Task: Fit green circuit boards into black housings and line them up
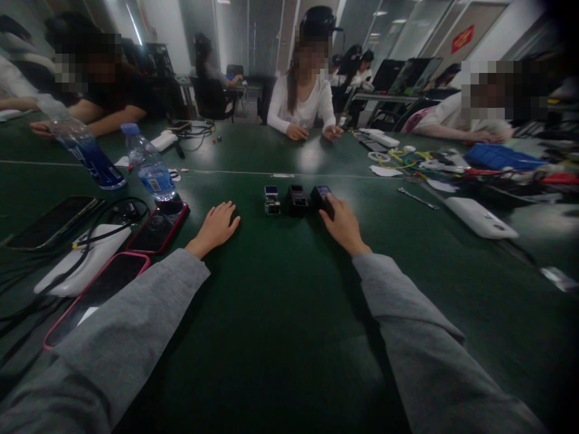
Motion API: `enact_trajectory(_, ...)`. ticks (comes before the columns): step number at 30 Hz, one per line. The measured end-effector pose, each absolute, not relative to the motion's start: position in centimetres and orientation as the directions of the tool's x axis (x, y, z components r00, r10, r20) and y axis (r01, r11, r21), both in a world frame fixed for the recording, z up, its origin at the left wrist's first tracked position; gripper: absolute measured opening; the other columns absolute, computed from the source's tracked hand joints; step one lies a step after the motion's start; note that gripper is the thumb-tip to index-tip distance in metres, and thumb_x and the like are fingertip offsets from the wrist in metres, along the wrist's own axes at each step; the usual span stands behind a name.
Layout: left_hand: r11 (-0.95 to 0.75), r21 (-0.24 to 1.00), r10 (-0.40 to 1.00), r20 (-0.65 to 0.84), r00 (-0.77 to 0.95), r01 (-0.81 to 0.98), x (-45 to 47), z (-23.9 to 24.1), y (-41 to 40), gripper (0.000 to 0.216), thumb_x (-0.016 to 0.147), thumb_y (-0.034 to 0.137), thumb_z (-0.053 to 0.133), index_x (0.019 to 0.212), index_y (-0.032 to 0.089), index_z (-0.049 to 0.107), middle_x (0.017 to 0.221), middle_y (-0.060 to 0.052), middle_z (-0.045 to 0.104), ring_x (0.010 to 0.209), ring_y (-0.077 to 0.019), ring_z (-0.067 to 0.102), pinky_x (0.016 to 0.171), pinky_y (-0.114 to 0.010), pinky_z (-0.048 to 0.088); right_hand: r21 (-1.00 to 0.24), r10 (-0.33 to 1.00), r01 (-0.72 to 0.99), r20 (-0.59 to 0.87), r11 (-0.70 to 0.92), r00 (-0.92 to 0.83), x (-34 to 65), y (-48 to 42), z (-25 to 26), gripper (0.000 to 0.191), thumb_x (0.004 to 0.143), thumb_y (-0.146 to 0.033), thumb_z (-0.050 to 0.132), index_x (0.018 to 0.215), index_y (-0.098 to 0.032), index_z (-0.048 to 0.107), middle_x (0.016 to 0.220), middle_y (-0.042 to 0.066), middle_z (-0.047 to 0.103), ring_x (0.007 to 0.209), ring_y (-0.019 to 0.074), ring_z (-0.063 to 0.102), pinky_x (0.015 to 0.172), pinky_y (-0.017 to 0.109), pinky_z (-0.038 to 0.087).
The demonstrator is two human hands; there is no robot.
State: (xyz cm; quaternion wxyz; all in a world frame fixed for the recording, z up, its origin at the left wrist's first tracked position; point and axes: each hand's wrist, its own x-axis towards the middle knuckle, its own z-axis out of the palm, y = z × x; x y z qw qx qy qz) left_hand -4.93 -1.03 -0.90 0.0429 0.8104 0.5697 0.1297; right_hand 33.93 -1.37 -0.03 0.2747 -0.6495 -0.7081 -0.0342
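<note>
My left hand [216,227] lies palm down on the green table [280,313], its fingers stretched out and holding nothing. My right hand [344,224] has its fingers around the near right side of a small black box-shaped device [320,193] with a screen on top; the fingertips are partly hidden behind it. To the left of that device stands a black open-fronted plastic case [298,201]. Farther left is a small circuit board module [272,202] with a little screen. The three small things form a row between my hands, standing apart from one another.
Left of my arm are a red-edged phone [159,226], another phone [102,289], a white power bank [85,256], cables and two bottles [151,166]. On the right lie a white device [480,217], a wrench-like tool [418,199] and a blue tray [504,157]. People sit opposite.
</note>
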Motion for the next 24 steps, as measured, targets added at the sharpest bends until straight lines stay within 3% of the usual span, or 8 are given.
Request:
enact_trajectory(7,-0.356,0.194,0.929,0.179,0.324,0.914,-4.9,-0.8,-1.1,0.060,0.106,0.047,0.032,0.153,0.012,0.043,0.163,-0.017,0.041,0.152,-0.0306,0.036,0.125,-0.051,0.028,-0.384,0.685,0.916,0.699,0.115,0.207,34.6,-1.2,1.1,0.061,0.099,-0.036,0.047,0.156,-0.020,0.036,0.145,0.020,0.044,0.128,0.0352,0.053,0.099,0.053,0.054)
enact_trajectory(11,-0.352,0.192,0.931,0.178,0.320,0.916,-4.8,-0.8,-1.1,0.061,0.106,0.047,0.031,0.153,0.011,0.042,0.163,-0.018,0.041,0.152,-0.0310,0.036,0.125,-0.052,0.028,-0.434,0.706,0.901,0.635,-0.011,0.314,36.4,-0.8,0.3,0.060,0.093,-0.031,0.052,0.151,-0.016,0.044,0.140,0.021,0.047,0.121,0.0352,0.056,0.097,0.054,0.053)
enact_trajectory(16,-0.351,0.200,0.932,0.166,0.322,0.915,-4.9,-1.0,-1.0,0.063,0.106,0.049,0.030,0.154,0.010,0.041,0.164,-0.018,0.039,0.153,-0.0309,0.034,0.126,-0.051,0.027,-0.432,0.827,0.900,0.486,-0.054,0.282,37.3,0.0,-1.3,0.055,0.089,-0.027,0.057,0.141,-0.010,0.054,0.129,0.022,0.054,0.108,0.0327,0.060,0.095,0.053,0.051)
enact_trajectory(24,-0.344,0.224,0.936,0.160,0.314,0.912,-4.8,-0.6,-1.2,0.062,0.105,0.048,0.031,0.154,0.011,0.042,0.164,-0.017,0.039,0.153,-0.0315,0.035,0.125,-0.052,0.027,-0.380,0.717,0.921,0.618,-0.090,0.324,36.9,-0.3,-0.6,0.047,0.096,-0.033,0.047,0.138,-0.014,0.055,0.138,0.022,0.048,0.132,0.0390,0.042,0.105,0.060,0.040)
